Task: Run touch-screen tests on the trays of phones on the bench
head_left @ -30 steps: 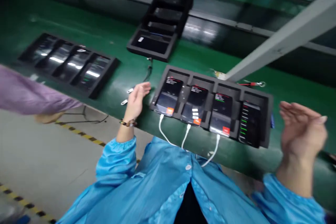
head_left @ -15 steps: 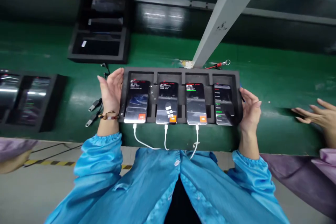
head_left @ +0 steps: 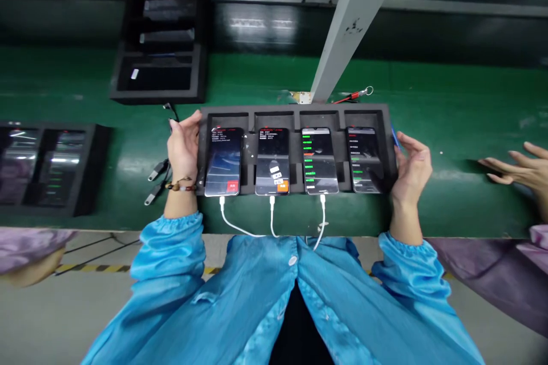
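A long black foam tray [head_left: 295, 109] lies in front of me, with my left hand [head_left: 184, 151] around its left end and my right hand [head_left: 411, 174] around its right end. Smartphones rest side by side in its slots with lit screens. The leftmost phone [head_left: 222, 162] shows a red button, the phone beside it [head_left: 273, 154] an orange button and small white stickers. Green lines of text fill the third phone [head_left: 320, 174]. White cables [head_left: 272, 211] run into these three; the rightmost phone [head_left: 365, 162] has no cable visible. Something blue [head_left: 394, 136] shows by my right fingertips.
Another black tray [head_left: 156, 94] holding devices stands at the back left, and one more tray [head_left: 79, 171] at the far left. Loose cable plugs [head_left: 158, 170] lie beside my left wrist. A grey post [head_left: 338, 34] rises behind the tray. At right is another person's hand [head_left: 520, 171].
The leftmost phone's orange button has turned red. The third phone's screen has switched from a few lines and an orange button to a green list. Both hands still hold the tray's ends.
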### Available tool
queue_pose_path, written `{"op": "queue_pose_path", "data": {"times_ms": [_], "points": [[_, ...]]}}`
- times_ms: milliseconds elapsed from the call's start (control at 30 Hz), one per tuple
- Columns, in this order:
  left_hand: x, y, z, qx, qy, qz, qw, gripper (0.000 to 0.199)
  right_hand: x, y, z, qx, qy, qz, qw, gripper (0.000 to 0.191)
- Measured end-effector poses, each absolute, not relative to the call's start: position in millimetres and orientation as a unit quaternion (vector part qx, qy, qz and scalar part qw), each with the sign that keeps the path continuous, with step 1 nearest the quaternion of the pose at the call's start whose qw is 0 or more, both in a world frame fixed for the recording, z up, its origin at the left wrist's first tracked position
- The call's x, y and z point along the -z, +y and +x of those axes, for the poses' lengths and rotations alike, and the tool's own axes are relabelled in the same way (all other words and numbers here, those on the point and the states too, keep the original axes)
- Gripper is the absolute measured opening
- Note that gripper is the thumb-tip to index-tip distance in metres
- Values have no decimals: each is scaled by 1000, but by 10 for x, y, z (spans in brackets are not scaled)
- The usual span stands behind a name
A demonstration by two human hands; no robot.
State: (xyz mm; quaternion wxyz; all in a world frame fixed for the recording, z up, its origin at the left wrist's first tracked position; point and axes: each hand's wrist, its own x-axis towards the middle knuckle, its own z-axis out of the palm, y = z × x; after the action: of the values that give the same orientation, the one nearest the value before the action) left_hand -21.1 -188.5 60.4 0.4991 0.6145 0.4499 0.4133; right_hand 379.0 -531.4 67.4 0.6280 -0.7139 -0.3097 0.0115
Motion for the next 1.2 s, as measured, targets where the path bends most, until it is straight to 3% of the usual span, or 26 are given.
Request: {"op": "queue_pose_path", "data": {"times_ms": [100, 133, 167, 233, 300, 367, 467, 567, 633, 700, 800, 1200], "points": [[-613, -1918, -213, -432, 455, 583, 517, 85, -886, -5493, 3368, 181, -266, -731, 602, 32], [-612, -1925, -214, -438, 455, 573, 523, 83, -953, -5586, 3165, 192, -274, -709, 621, 32], [-609, -1925, -213, -443, 453, 565, 528, 81, -1009, -5682, 2948, 125, -314, -701, 628, 37], [-600, -1905, -201, -454, 450, 554, 534, 79, -1076, -5836, 2525, -72, -385, -731, 558, 37], [-605, -1874, -181, -457, 450, 545, 541, 79, -1086, -5872, 2196, -239, -333, -753, 514, 26], [-658, -1883, -169, -457, 459, 542, 535, 78, -1063, -5775, 2015, -384, -229, -728, 520, 36], [-889, -2111, -221, -520, 454, 572, 443, 71, -1035, -5520, 1986, -522, -107, -640, 554, 59], [-1245, -2640, -385, -600, 397, 600, 350, 52, -1054, -5344, 2062, -586, -46, -574, 570, 62], [-1451, -3063, -499, -525, 386, 640, 407, 37, -1078, -5300, 2086, -598, -24, -555, 578, 58], [-1565, -3441, -551, -345, 391, 694, 497, 29, -1096, -5287, 2074, -590, -13, -550, 590, 54], [-1530, -3815, -477, -187, 407, 660, 604, 34, -1104, -5273, 2016, -567, -12, -558, 606, 50], [-1071, -4082, -92, -124, 390, 393, 823, 53, -987, -5258, 1849, -494, -58, -614, 613, 51]]}}
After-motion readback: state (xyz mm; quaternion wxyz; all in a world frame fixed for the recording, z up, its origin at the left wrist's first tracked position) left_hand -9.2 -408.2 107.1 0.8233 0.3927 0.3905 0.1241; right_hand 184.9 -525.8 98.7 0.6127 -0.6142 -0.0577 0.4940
